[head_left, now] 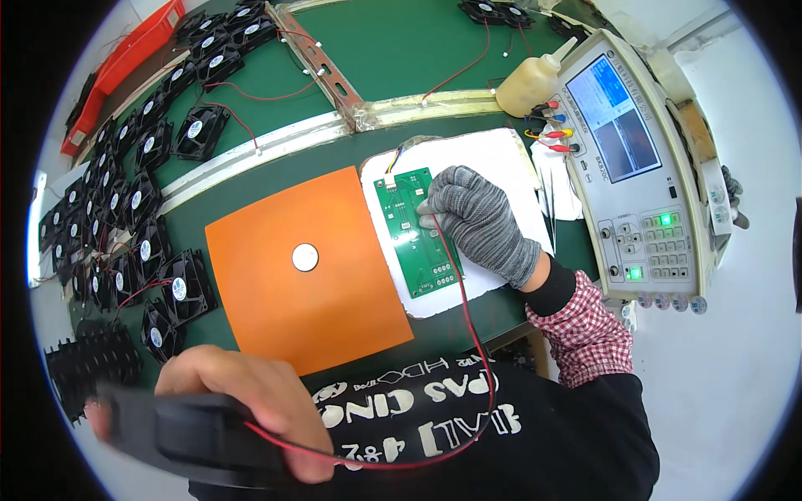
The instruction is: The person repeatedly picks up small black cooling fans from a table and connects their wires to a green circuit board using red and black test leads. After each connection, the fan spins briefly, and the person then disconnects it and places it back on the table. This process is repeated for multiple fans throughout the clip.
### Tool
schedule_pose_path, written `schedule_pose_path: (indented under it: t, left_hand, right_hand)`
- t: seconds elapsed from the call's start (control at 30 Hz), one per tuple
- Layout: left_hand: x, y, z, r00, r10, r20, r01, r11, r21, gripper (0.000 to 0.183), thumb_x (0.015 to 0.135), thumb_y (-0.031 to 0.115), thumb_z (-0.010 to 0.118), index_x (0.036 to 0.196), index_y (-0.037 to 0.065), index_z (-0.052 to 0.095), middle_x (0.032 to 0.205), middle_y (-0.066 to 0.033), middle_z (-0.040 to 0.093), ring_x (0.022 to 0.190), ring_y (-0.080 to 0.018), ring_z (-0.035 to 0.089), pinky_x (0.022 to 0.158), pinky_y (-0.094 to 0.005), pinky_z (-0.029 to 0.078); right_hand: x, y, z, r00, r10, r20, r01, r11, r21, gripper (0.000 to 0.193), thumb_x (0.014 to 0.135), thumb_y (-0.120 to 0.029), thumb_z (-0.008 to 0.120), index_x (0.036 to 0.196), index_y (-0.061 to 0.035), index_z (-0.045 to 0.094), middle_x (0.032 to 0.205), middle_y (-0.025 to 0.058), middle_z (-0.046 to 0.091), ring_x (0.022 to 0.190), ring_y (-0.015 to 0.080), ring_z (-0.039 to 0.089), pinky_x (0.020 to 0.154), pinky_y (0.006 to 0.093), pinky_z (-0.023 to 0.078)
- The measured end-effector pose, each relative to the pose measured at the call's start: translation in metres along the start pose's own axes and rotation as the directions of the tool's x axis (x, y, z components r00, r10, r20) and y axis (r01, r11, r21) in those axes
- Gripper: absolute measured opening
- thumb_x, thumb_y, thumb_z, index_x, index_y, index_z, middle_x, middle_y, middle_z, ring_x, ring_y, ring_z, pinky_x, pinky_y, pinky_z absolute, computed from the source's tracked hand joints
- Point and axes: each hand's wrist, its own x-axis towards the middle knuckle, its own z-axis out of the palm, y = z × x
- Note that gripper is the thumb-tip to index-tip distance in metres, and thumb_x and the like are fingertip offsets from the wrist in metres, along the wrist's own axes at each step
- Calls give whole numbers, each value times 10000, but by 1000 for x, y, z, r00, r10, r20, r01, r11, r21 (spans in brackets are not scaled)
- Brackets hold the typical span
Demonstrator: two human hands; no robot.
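Note:
My bare left hand [251, 392] grips a black cooling fan [196, 442], close below me and slightly blurred. A red and black wire [473, 321] leaves the fan and loops across to my right hand [484, 221], which wears a grey striped knit glove. Its fingers are closed in a pinch on the wire's end, and the tip itself is hidden. That hand rests over a green circuit board [409, 250], which lies on a white pad [493, 150]. At the board's top a small white connector [389, 180] carries several thin leads.
An orange sheet [276, 309] with a white round spot [305, 258] lies left of the pad. Many black fans [138, 200] crowd the far left. A tester with a screen [635, 167] stands right, beside a squeeze bottle [529, 86]. Metal rails [326, 75] cross the green table.

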Motion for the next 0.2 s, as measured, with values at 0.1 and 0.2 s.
schedule_pose_path:
  t: [0.1,0.2]
  left_hand:
    - [-3,-11,-20,963,266,38,-212,664,717,633,931,529,460,1131,-63,561,922,-261,645,837,-388,631,775,-502,520]
    - [-15,-1,25,842,538,26,30,-95,995,414,955,335,479,1089,-43,583,937,-227,642,840,-340,635,810,-493,503]
  right_hand:
    - [-6,1,-6,1000,20,-12,-20,999,-40,131,721,-102,751,831,-65,691,869,79,612,856,276,600,791,374,501]
    - [-4,-2,-3,1000,27,-2,-27,999,-45,132,726,-100,745,843,-80,687,875,74,612,856,276,599,788,376,501]
